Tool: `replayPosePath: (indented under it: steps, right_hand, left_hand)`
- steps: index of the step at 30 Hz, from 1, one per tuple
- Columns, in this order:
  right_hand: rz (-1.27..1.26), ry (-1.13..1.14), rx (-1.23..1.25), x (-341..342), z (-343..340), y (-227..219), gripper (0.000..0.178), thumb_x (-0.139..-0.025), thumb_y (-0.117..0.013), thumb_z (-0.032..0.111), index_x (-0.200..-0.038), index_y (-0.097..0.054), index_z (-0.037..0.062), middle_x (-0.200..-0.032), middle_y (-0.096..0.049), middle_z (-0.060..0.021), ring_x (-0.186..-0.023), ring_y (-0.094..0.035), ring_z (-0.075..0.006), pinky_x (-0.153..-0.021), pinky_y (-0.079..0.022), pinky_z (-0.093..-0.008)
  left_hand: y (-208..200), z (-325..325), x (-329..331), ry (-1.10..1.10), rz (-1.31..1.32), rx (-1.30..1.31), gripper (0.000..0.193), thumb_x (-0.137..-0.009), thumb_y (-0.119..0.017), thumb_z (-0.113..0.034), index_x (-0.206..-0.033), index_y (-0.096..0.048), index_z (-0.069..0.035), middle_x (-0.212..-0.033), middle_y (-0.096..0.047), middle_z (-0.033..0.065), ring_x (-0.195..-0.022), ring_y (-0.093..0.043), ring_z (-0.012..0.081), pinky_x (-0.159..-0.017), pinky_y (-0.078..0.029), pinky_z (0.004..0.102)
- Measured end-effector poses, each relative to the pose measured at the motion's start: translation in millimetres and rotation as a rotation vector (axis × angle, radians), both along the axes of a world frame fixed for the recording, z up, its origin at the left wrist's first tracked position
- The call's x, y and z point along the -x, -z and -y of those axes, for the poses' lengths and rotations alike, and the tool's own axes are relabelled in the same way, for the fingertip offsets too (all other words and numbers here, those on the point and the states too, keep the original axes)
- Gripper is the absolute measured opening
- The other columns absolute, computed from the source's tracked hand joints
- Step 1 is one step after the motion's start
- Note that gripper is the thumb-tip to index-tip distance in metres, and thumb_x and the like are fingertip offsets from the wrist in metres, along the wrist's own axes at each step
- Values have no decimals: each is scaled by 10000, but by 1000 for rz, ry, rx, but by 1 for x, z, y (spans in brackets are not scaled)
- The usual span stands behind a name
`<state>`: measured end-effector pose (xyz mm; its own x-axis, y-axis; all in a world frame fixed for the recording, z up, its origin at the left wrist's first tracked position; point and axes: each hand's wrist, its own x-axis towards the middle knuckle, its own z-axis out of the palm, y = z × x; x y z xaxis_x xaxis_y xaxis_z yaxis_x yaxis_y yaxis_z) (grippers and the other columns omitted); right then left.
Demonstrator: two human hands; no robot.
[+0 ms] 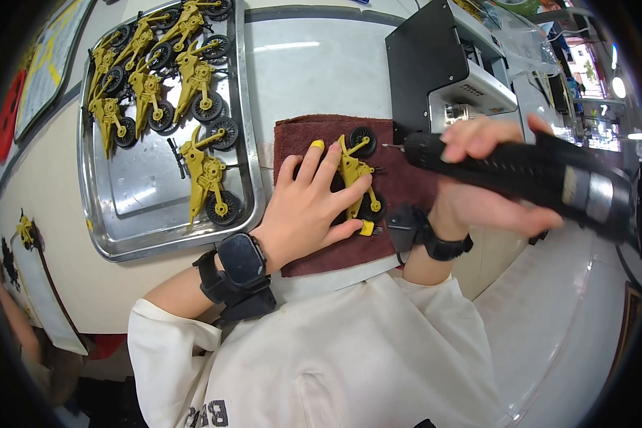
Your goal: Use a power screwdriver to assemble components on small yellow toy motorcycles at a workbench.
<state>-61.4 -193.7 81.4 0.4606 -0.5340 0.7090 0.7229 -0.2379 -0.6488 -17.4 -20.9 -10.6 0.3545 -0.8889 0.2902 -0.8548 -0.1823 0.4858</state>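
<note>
A yellow toy motorcycle (354, 168) with black wheels lies on its side on a dark red cloth (314, 258). My left hand (308, 192) rests over it, pressing it to the cloth with the fingers spread and the thumb by the lower wheel; yellow covers show on two fingertips. Part of the motorcycle is hidden under this hand. My right hand (478, 171) is wrapped round a black electric screwdriver (506, 168), held nearly level above the cloth's right side. Its thin bit points left toward the motorcycle and stays apart from it.
At the left, a metal tray (171, 246) holds several similar yellow motorcycles (205, 175). A black and silver machine (442, 78) stands behind my right hand. Another yellow piece (26, 232) lies at the far left, near another person's arm (11, 307).
</note>
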Motion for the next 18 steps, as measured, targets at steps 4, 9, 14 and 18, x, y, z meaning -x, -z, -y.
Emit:
replayPosePath:
  steps: [4,9,14,18]
  right_hand:
    - [-61,-182,-47,-17,-1,15,1030,-690,-312,867,-1162,-333,-47,-644,-544,-167,-449,-505,-231,-449,-473,-339]
    - [-103,-123,-15,-21,4,20,1040,-683,-299,877,-1156,-338,-48,-644,-548,-155,-437,-504,-221,-429,-466,-318]
    - [-59,-102,-120,-20,3,20,1065,-669,-275,893,-1160,-335,-50,-641,-550,-145,-440,-504,-215,-431,-471,-320]
    - [-52,-103,-124,-21,3,20,1073,-666,-268,897,-1164,-332,-51,-638,-549,-141,-442,-506,-212,-432,-473,-325]
  left_hand:
    - [1,0,0,-8,1,2,576,-724,-674,-481,-1239,-533,-267,-1329,-381,204,-1170,-366,373,-923,-306,457]
    - [2,0,1,-7,5,1,584,-720,-673,-491,-1240,-533,-265,-1329,-380,207,-1166,-368,371,-917,-312,458]
    - [2,0,-1,-1,-2,-10,583,-720,-672,-490,-1241,-531,-269,-1328,-381,208,-1165,-367,370,-921,-307,458]
    - [2,1,0,-3,-6,-22,580,-721,-669,-494,-1240,-532,-274,-1329,-379,208,-1167,-363,371,-924,-303,461]
